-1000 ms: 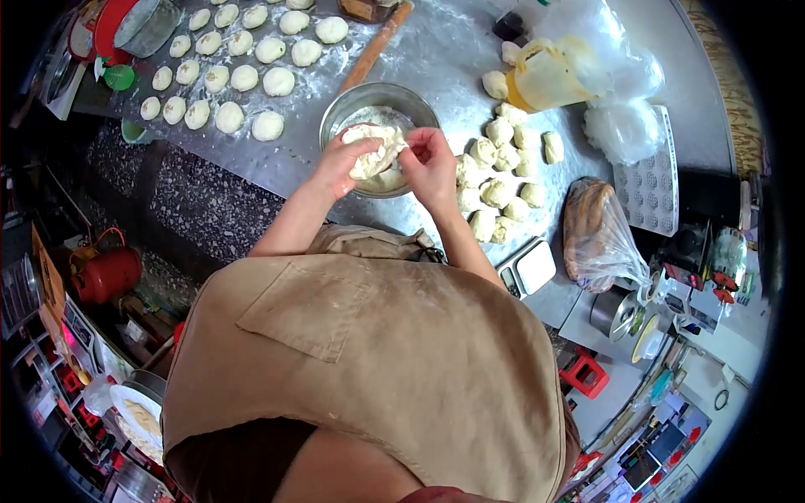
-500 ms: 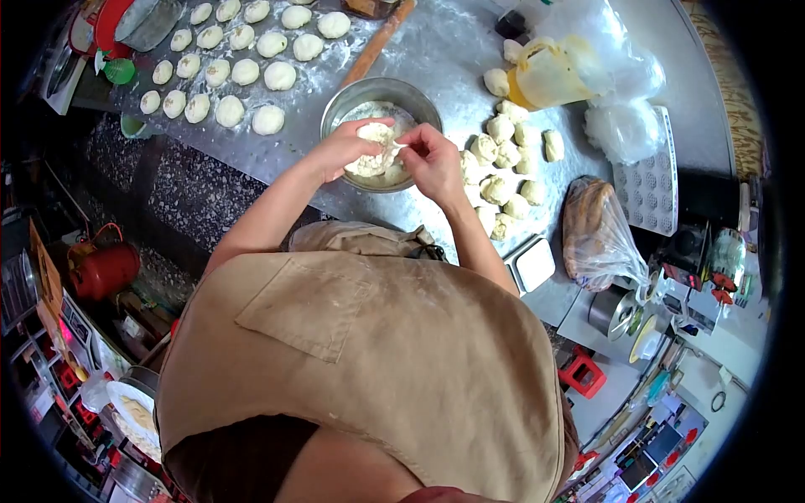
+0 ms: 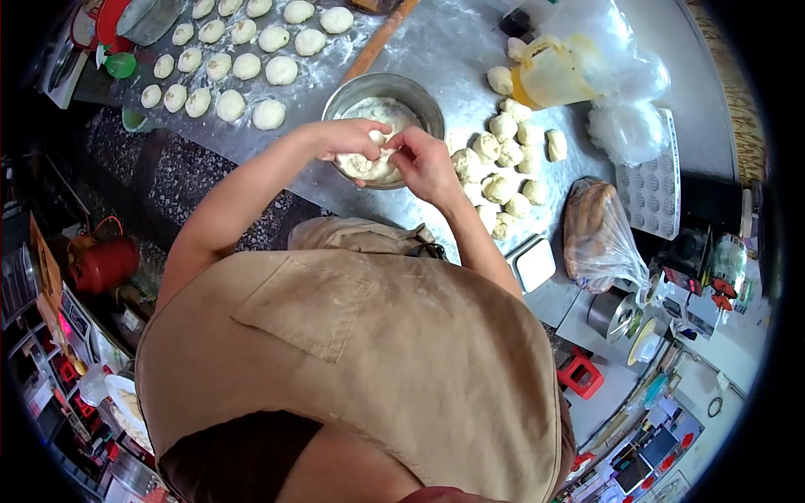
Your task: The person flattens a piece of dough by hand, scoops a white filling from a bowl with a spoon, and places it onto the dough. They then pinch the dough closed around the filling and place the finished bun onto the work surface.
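Both of my hands are over a metal bowl (image 3: 430, 105) with white flour inside. Fingers of my left hand (image 3: 350, 140) curl round a floury piece of dough (image 3: 359, 166). My right hand (image 3: 424, 163) pinches at the right edge of the same dough, its fingertips close to those of the left. Right of the bowl lies a cluster of uneven dough lumps (image 3: 498, 189). Several rounded dough balls (image 3: 231, 106) stand in rows at the upper left of the metal table (image 3: 293, 155).
A wooden rolling pin (image 3: 379, 39) lies behind the bowl. To the right are a yellow-based jug (image 3: 553, 75), plastic bags (image 3: 629, 130), a moulded tray (image 3: 656, 189), bagged bread (image 3: 589, 222) and a small scale (image 3: 534, 266). A red stool (image 3: 581, 374) stands lower right.
My left hand has turned over the dough, with its forearm and elbow swung outward to the left. The dough now sits lower beneath the fingers. My right hand has moved slightly.
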Demonstrator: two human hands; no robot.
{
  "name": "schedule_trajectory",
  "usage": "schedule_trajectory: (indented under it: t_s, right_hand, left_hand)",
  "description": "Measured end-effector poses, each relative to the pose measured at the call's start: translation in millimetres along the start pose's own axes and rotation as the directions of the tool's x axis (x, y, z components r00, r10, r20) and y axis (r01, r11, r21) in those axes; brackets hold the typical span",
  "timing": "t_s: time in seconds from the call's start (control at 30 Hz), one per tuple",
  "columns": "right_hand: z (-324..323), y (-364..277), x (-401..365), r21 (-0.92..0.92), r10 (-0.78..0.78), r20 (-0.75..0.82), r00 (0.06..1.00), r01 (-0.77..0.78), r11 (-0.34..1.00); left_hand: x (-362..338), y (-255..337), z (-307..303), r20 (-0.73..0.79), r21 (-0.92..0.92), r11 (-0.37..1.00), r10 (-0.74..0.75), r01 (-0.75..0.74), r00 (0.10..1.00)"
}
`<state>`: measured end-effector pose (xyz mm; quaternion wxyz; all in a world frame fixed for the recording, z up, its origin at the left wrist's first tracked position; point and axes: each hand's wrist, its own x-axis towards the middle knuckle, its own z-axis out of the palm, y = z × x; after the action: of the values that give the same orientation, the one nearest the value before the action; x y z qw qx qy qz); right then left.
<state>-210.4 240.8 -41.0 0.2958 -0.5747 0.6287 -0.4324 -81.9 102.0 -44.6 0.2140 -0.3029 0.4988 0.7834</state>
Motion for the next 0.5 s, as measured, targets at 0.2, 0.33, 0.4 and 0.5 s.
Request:
schedule_trajectory:
  t_s: [0.2,0.33,0.4,0.5]
  right_hand:
    - [7.7,25.3,-8.1,0.413,0.253,-0.128,0.959,-0.181,0.892]
    - [15.2,24.2,-6.5,0.541,0.282,-0.208,0.937,-0.129,0.831]
    - [15.1,19.7,-5.4,0.499,0.271,-0.249,0.93,-0.117,0.858]
    - [13.1,16.0,-1.5,0.33,0.241,-0.232,0.942,-0.157,0.931]
  left_hand:
    - [-21.6,-7.2,0.1,-0.043,-0.518,0.807,0.306,-0.283,0.951]
    - [-2.2,-35.0,40.9,-0.399,-0.426,0.674,0.458,-0.603,0.794]
    - [6.5,-38.1,47.1,-0.534,-0.269,0.65,0.513,-0.711,0.672]
    - [9.8,-35.8,45.8,-0.594,-0.12,0.682,0.533,-0.721,0.603]
